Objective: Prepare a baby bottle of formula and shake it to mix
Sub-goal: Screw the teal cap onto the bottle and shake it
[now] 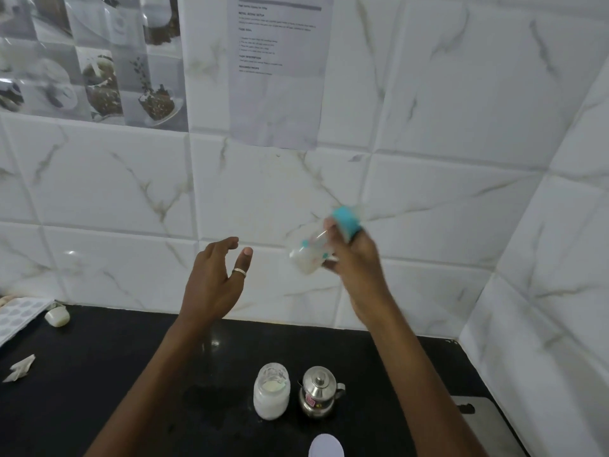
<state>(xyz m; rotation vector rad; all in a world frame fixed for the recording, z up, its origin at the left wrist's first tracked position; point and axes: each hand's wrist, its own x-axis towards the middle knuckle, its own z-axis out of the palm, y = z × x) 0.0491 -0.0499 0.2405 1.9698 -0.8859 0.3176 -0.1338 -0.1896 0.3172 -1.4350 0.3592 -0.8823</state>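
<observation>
Below marbled white tiles [428, 199], black counter [99, 397] with jar [271, 395]

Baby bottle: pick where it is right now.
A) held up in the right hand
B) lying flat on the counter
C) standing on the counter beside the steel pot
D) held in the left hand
A: the right hand grips the baby bottle in the air in front of the wall tiles, while the left hand is open and holds nothing.
</observation>
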